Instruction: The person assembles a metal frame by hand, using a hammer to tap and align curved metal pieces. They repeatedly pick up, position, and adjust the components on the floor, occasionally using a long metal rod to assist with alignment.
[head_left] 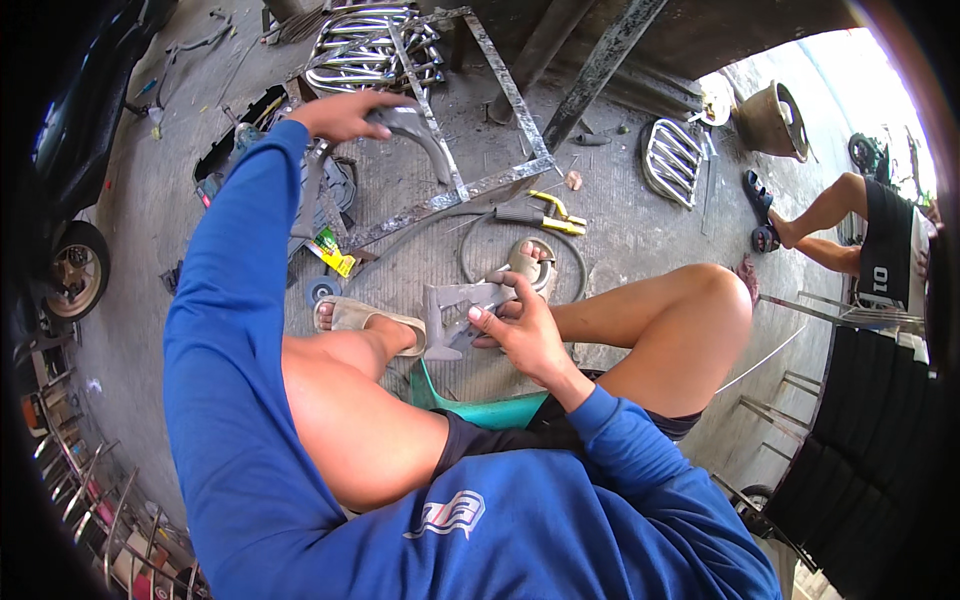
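My left hand is stretched far forward and grips a curved grey metal piece that lies against a square steel frame on the concrete floor. Between my knees, my right hand holds a flat grey metal bracket with notched edges. I sit on a green stool, with sandals on both feet.
A yellow-handled welding clamp with its cable loop lies just past my feet. Chromed tube racks and a smaller rack lie further off. Another person's legs are at the right. A motorbike wheel stands at the left.
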